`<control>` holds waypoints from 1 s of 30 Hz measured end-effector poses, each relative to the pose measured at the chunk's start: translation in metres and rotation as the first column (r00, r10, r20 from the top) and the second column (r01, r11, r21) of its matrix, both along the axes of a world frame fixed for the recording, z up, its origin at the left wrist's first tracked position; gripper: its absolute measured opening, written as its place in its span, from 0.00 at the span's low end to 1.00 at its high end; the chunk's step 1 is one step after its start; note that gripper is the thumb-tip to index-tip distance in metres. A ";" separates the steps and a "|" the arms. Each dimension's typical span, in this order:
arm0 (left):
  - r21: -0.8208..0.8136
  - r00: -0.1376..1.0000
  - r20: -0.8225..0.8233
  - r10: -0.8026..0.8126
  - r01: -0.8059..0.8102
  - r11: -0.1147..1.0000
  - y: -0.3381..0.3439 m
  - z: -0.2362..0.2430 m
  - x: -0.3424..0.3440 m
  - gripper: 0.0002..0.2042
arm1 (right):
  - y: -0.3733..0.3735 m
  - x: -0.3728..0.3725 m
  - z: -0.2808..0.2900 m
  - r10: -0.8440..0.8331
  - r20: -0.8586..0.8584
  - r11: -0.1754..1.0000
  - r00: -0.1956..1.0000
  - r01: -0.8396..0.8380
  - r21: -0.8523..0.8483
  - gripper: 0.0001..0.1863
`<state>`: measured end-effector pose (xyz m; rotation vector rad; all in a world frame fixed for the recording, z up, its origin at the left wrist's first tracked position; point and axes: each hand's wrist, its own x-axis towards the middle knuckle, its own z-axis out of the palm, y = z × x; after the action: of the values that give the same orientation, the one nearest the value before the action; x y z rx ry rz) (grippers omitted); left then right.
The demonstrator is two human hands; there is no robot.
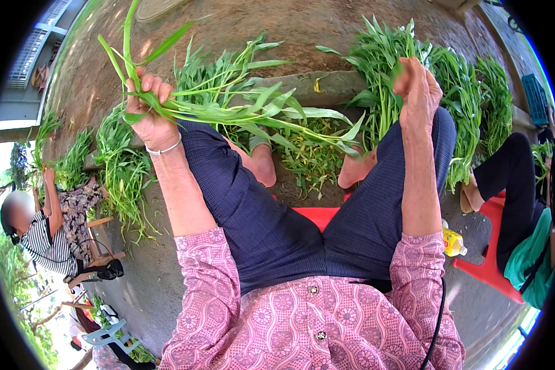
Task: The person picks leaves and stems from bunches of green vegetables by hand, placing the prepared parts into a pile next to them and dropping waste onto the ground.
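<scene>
My left hand [152, 118], raised over my left knee, is closed around a small bunch of water spinach [228, 112]. Its thick stem ends stick up past the fingers, and the narrow leaves trail to the right across my knees. My right hand [420, 92] is held above my right knee with its fingers curled together; a blurred green patch shows at the fingertips, but I cannot make out what is in them. Behind that hand lies a large heap of water spinach [376, 65]. Loose yellowish leaves [311, 160] are scattered between my feet.
A low stone kerb [327, 86] runs ahead, with more greens [213, 77] along it. I sit on a red stool [317, 216]. A yellow-labelled bottle [454, 242] lies to my right. People sit at both sides, one in stripes [46, 237]. A teal crate [534, 98] stands far right.
</scene>
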<state>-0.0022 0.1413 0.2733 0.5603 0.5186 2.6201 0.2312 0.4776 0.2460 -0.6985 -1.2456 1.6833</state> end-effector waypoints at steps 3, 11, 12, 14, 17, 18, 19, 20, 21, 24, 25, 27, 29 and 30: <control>-0.049 0.999 -0.037 0.020 -0.022 0.999 0.006 0.001 0.005 0.15 | -0.001 -0.001 -0.001 0.021 0.008 1.000 1.000 -0.021 0.013 0.14; -0.275 0.982 -0.176 0.069 -0.116 0.955 0.032 0.011 0.029 0.14 | -0.013 -0.006 0.004 0.136 0.086 0.990 0.987 -0.137 0.010 0.15; -0.292 0.983 -0.174 0.063 -0.113 0.950 0.035 0.013 0.032 0.14 | -0.017 -0.007 0.005 0.167 0.099 0.985 0.981 -0.171 0.028 0.14; -0.343 0.987 -0.146 0.061 -0.108 0.933 0.043 0.013 0.036 0.15 | -0.019 -0.007 0.004 0.250 0.170 0.962 0.953 -0.264 0.067 0.14; -0.420 0.990 -0.140 0.032 -0.088 0.903 0.054 0.013 0.045 0.15 | -0.021 -0.008 0.003 0.349 0.285 0.913 0.893 -0.393 0.112 0.11; -0.448 0.991 -0.132 0.028 -0.084 0.890 0.057 0.012 0.045 0.14 | -0.023 -0.009 0.002 0.378 0.313 0.894 0.871 -0.431 0.120 0.11; -0.450 0.992 -0.129 0.009 -0.067 0.890 0.060 0.013 0.048 0.14 | -0.025 -0.010 0.002 0.403 0.342 0.876 0.849 -0.466 0.125 0.11; -0.450 0.993 -0.114 0.001 -0.052 0.891 0.064 0.012 0.051 0.13 | -0.028 -0.012 0.002 0.406 0.365 0.870 0.838 -0.477 0.128 0.13; -0.450 0.995 -0.100 -0.008 -0.038 0.892 0.067 0.011 0.054 0.13 | -0.030 -0.013 0.003 0.384 0.444 0.841 0.809 -0.505 0.192 0.15; -0.561 0.994 -0.102 -0.027 -0.036 0.827 0.079 0.012 0.064 0.14 | -0.036 -0.015 0.005 0.377 0.453 0.839 0.808 -0.505 0.203 0.15; -0.563 0.992 -0.112 -0.052 -0.020 0.826 0.080 0.012 0.066 0.13 | -0.036 -0.015 0.005 0.382 0.469 0.834 0.796 -0.515 0.196 0.15; -0.568 0.986 -0.132 -0.105 0.012 0.823 0.082 0.008 0.068 0.13 | -0.036 -0.015 0.005 0.384 0.471 0.836 0.794 -0.516 0.187 0.14; -0.566 0.987 -0.112 -0.114 0.031 0.824 0.086 0.008 0.071 0.12 | -0.036 -0.014 0.006 0.379 0.443 0.849 0.812 -0.496 0.183 0.14; -0.570 0.989 -0.104 -0.105 0.027 0.821 0.088 0.008 0.073 0.11 | -0.035 -0.014 0.007 0.351 0.420 0.864 0.837 -0.462 0.200 0.13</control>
<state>0.0712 0.2292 0.2815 0.5331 1.2434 2.2014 0.2175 0.4422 0.2530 -0.6082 -1.9923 1.6906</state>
